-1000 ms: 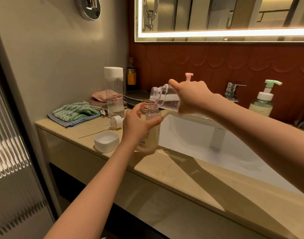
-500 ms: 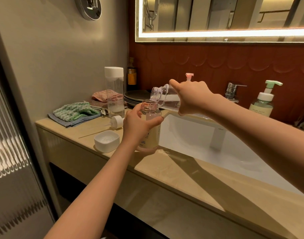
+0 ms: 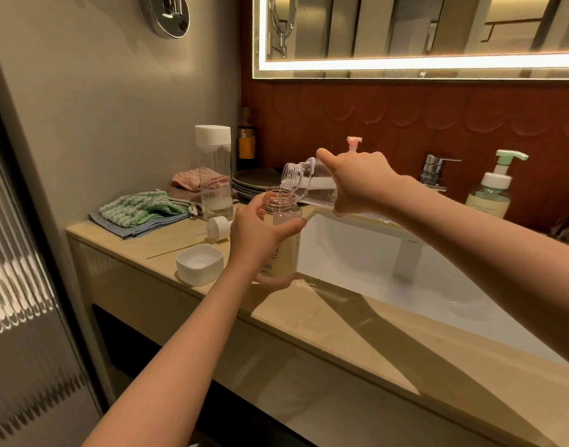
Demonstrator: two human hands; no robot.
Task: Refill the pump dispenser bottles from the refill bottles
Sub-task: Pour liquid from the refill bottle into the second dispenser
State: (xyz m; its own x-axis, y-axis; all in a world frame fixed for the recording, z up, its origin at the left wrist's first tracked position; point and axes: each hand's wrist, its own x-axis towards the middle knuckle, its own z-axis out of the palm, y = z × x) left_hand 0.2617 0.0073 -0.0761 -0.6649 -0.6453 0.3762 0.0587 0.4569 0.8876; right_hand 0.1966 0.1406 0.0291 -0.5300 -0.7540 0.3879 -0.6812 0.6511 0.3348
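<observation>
My left hand [image 3: 255,235] grips an uncapped dispenser bottle [image 3: 284,246] with a cream label, standing upright on the counter beside the sink. My right hand [image 3: 357,183] holds a clear refill bottle [image 3: 304,182] tipped on its side, its open threaded mouth just above the dispenser's neck. A thin stream of clear liquid runs from one into the other. The removed white pump head [image 3: 219,228] lies on the counter to the left. A white square cap [image 3: 199,264] sits near the counter's front edge.
A tall clear bottle with a white lid [image 3: 213,172] stands at the back left beside folded cloths [image 3: 141,209] and stacked plates [image 3: 257,182]. A green pump bottle [image 3: 491,191] and a tap [image 3: 435,171] stand behind the white sink [image 3: 373,272]. A pink pump top [image 3: 354,142] shows behind my right hand.
Both hands hold almost the same pose. The refill bottle stays tilted over the dispenser's neck with no clear shift.
</observation>
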